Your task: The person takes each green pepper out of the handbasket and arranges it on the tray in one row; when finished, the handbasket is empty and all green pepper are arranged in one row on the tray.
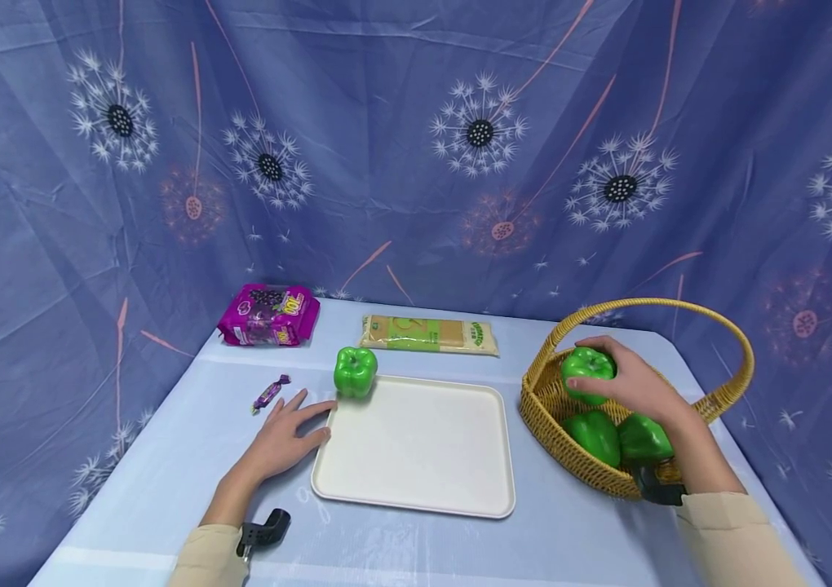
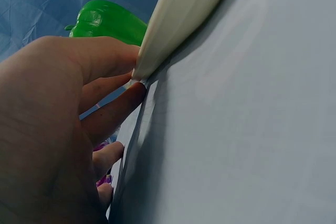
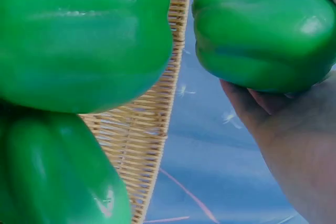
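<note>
I seem partway: one green bell pepper (image 1: 355, 372) sits at the far-left corner of the white tray (image 1: 416, 448), my right hand (image 1: 632, 379) grips a second pepper (image 1: 589, 365) at the wicker basket (image 1: 554, 434), two more peppers (image 1: 595, 436) lie inside, and my left hand (image 1: 280, 440), fingers apart, touches the tray.

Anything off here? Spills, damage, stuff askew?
No spill or damage visible. Mildly odd: the lone pepper is right at the far left corner of the tray, rather than toward its middle. I can't tell whether it sits on the rim.
</note>
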Motion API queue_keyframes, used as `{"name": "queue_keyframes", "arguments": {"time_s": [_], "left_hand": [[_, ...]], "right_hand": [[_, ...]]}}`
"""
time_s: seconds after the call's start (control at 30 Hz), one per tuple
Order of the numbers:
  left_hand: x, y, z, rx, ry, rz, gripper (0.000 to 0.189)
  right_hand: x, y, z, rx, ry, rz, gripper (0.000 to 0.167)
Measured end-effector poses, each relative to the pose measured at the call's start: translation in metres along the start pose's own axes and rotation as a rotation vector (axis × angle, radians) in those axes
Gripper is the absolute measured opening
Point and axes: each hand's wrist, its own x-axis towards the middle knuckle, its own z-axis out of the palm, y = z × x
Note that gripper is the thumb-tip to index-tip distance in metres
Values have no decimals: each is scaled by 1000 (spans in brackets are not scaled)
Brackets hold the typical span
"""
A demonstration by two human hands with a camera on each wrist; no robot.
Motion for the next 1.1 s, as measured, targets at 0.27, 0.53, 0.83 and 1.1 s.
{"name": "queue_keyframes", "arguments": {"time_s": [0.27, 0.53, 0.83, 1.1], "left_hand": [[-1, 1, -1, -5, -5, -7, 45], [-3, 2, -2, -12, -12, -28, 44], [-4, 3, 0, -18, -20, -42, 44], [0, 3, -1, -4, -4, -17, 44]], "right_hand": [[-12, -26, 7, 70, -4, -83, 67], [-13, -44, 18, 49, -4, -101, 72], [-23, -54, 20, 39, -27, -131, 70], [-25, -70, 22, 95, -61, -175, 65]]}}
